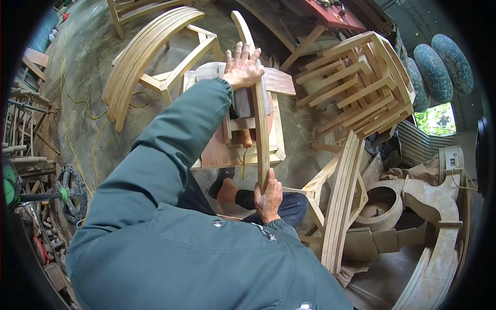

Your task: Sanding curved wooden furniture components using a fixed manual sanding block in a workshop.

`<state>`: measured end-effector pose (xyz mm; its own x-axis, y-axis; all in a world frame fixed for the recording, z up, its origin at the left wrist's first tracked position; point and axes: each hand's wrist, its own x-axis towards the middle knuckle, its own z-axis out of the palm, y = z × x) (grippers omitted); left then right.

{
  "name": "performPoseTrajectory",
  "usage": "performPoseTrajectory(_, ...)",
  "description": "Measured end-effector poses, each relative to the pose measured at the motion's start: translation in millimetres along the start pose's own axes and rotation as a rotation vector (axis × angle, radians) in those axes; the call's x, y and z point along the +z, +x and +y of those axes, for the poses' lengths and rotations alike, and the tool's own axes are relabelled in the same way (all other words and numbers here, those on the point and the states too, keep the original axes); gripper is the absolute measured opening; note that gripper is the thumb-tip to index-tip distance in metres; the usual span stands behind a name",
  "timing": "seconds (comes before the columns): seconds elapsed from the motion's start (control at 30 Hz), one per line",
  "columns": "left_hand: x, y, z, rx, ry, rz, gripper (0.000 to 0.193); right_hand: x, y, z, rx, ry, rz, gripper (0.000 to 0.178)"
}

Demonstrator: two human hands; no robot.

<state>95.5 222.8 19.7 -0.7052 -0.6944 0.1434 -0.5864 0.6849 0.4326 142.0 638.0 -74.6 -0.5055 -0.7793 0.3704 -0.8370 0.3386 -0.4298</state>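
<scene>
A long, slightly curved wooden slat [260, 111] runs away from me over a low wooden stand [276, 134]. Near its far end my left hand [243, 67] lies flat, fingers stretched out and spread, palm pressing down. At the near end, my right hand [268, 198] wraps round the slat by my knee. Beneath the slat, a grey flat-faced part [243, 103] sits in the stand. An orange-brown handle [246, 138] with a yellow cord sticks out toward me from it. Where the slat meets the grey part is partly hidden.
Several curved slats [150, 44] rest on a wooden frame at left. At right stand stacked wooden frames [361, 88] and another bundle of slats [343, 201]. A yellow cord [95, 150] trails over the floor. A spoked wheel [71, 194] stands far left, a curved duct [380, 204] far right.
</scene>
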Motion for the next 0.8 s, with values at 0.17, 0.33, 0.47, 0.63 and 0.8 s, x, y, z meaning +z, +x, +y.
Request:
performPoseTrajectory(0.17,-8,60,-33,-0.147,-0.001,-0.078,0.075,-6,74,-24,0.01,-0.006,-0.056,0.078)
performPoseTrajectory(0.33,-12,74,-43,-0.173,-0.048,-0.115,0.079,-14,90,-26,0.304,0.214,-0.305,0.077)
performPoseTrajectory(0.47,-9,46,-23,-0.132,-0.036,-0.164,0.089,-42,47,-14,0.307,0.288,-0.31,0.076)
performPoseTrajectory(0.63,-4,10,-9,-0.073,-0.049,-0.136,0.091,-123,-28,-22,0.38,0.29,-0.363,0.077)
performPoseTrajectory(0.8,-18,-46,25,0.004,-0.087,-0.14,0.091,-125,-186,86,0.619,0.471,-0.444,0.078)
